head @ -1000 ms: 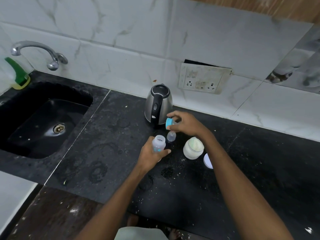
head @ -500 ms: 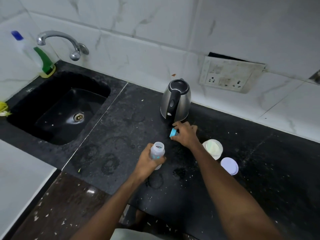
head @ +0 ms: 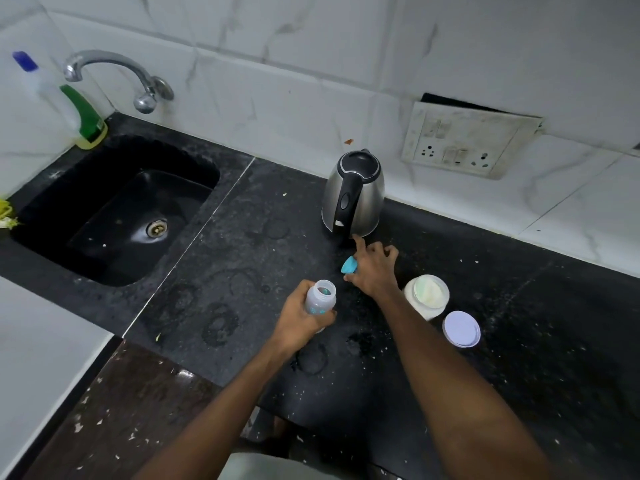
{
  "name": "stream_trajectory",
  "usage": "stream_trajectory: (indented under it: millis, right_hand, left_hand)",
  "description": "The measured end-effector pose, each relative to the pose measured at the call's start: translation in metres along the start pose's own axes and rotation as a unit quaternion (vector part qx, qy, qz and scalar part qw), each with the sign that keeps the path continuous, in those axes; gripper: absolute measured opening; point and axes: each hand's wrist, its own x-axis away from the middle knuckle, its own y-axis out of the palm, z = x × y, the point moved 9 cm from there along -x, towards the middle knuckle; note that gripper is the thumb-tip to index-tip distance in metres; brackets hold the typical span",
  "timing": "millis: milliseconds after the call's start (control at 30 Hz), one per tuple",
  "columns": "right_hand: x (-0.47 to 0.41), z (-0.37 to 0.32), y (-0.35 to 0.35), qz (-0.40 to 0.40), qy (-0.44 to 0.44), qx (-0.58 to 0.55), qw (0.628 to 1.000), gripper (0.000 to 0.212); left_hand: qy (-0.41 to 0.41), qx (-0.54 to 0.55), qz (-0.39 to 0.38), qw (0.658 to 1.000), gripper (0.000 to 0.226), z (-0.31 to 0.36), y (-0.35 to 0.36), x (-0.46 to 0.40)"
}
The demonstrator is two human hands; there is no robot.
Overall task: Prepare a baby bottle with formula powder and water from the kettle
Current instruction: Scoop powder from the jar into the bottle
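My left hand (head: 301, 322) grips an uncapped clear baby bottle (head: 320, 299), upright just above the black counter (head: 242, 258). Just right of it, my right hand (head: 374, 268) rests low on the counter, holding the bottle's blue cap (head: 349, 265) between thumb and fingers, with the index finger pointing at the base of the steel kettle (head: 353, 194). The kettle stands shut by the wall. An open white formula jar (head: 427, 296) with pale powder stands right of my right wrist, and its lid (head: 461, 329) lies flat beside it.
A black sink (head: 117, 209) with a chrome tap (head: 114, 76) fills the left. A green and clear soap bottle (head: 69, 105) stands at its back corner. A wall socket panel (head: 467, 140) hangs behind the kettle. Powder specks and water rings mark the counter.
My right hand has come down from above the bottle to the counter in front of the kettle, carrying the blue cap. The camera view has shifted left and nearer. My left hand keeps the bottle.
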Motion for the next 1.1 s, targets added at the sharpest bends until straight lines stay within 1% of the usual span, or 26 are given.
stream_trajectory:
  millis: [100,133,233,267,333,367,433,467,533,633,700,834,900,967,1100]
  right_hand:
    - [0.001,0.001,-0.007,0.019,-0.002,-0.034,0.999,0.104]
    - [0.003,0.002,-0.014,0.03,-0.001,-0.05,0.998,0.099]
    - [0.015,0.008,-0.046,0.092,0.002,-0.128,0.988,0.066]
    - [0.022,0.014,-0.057,0.112,0.01,-0.183,0.977,0.056]
    - [0.036,0.034,-0.073,0.141,0.042,-0.299,0.943,0.038]
    - [0.044,0.047,-0.081,0.162,0.058,-0.333,0.927,0.028]
    - [0.062,0.075,-0.097,0.213,0.083,-0.376,0.898,0.01]
    - [0.072,0.091,-0.104,0.231,0.096,-0.391,0.886,0.006]
    - [0.09,0.12,-0.112,0.242,0.124,-0.395,0.877,0.006]
    - [0.112,0.152,-0.111,0.223,0.152,-0.375,0.887,0.008]
    - [0.123,0.163,-0.106,0.207,0.161,-0.364,0.894,0.008]
    - [0.139,0.177,-0.094,0.195,0.181,-0.356,0.896,0.006]
    - [0.142,0.176,-0.091,0.193,0.168,-0.339,0.906,0.004]
    - [0.139,0.169,-0.089,0.182,0.145,-0.307,0.923,0.006]
    - [0.124,0.15,-0.081,0.133,0.124,-0.239,0.954,0.004]
  left_hand:
    - [0.006,0.001,0.004,1.0,0.044,0.001,0.002,-0.002]
    - [0.009,0.002,0.005,1.0,0.043,0.001,0.003,-0.003]
    - [0.017,0.002,0.006,1.0,0.04,0.003,0.007,-0.005]
    - [0.018,0.002,0.008,1.0,0.04,0.004,0.009,-0.006]
    - [0.016,0.01,0.009,1.0,0.04,0.006,0.014,-0.007]
    - [0.015,0.014,0.005,1.0,0.042,0.008,0.018,-0.007]
    - [0.013,0.02,-0.005,1.0,0.046,0.01,0.027,-0.008]
    - [0.013,0.021,-0.01,1.0,0.047,0.012,0.033,-0.008]
    - [0.012,0.019,-0.022,0.999,0.048,0.015,0.046,-0.007]
    - [0.02,0.017,-0.037,0.999,0.047,0.019,0.067,-0.005]
    - [0.022,0.015,-0.038,0.999,0.05,0.02,0.077,-0.005]
    - [0.023,0.011,-0.046,0.999,0.05,0.016,0.092,-0.007]
    - [0.02,0.007,-0.048,0.999,0.05,0.013,0.095,-0.009]
    - [0.015,-0.002,-0.046,0.999,0.054,0.011,0.097,-0.011]
    - [0.005,-0.02,-0.038,0.999,0.061,0.008,0.095,-0.015]
